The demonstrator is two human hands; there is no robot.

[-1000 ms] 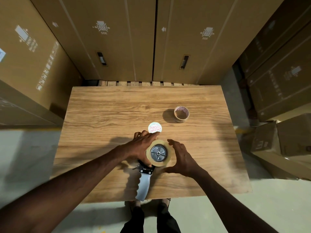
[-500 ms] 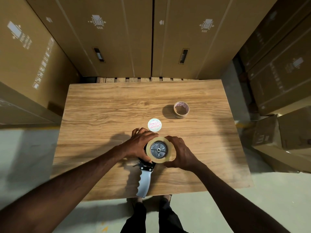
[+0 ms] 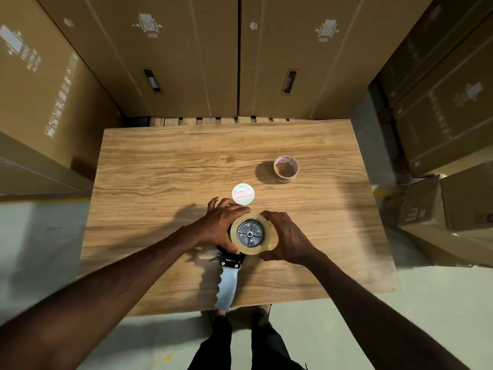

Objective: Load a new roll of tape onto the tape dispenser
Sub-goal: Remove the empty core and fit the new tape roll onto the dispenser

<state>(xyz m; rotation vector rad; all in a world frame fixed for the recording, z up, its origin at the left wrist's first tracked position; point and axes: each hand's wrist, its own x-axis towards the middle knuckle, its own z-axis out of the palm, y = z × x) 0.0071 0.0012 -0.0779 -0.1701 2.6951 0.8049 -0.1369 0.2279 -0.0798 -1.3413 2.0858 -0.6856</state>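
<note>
The tape dispenser (image 3: 226, 284) lies flat on the wooden table (image 3: 160, 169), its pale grey handle pointing toward me. A clear roll of tape (image 3: 269, 232) sits around the dispenser's grey hub wheel. My left hand (image 3: 221, 222) wraps the left side of the roll and dispenser head. My right hand (image 3: 285, 236) grips the roll's right side. An empty cardboard tape core (image 3: 286, 169) stands at the table's right rear. A round printed label disc (image 3: 243, 193) lies just beyond my left hand.
Tall cardboard boxes (image 3: 186, 54) wall the far side and left of the table, standing on a pallet (image 3: 213, 120). More boxes (image 3: 448, 124) stack at the right, with smaller ones (image 3: 453, 209) on the floor. My legs show below the table's near edge.
My right hand has closed in from the side onto the roll's right edge, and my left hand has settled tighter around its left side. The dispenser has stayed in place.
</note>
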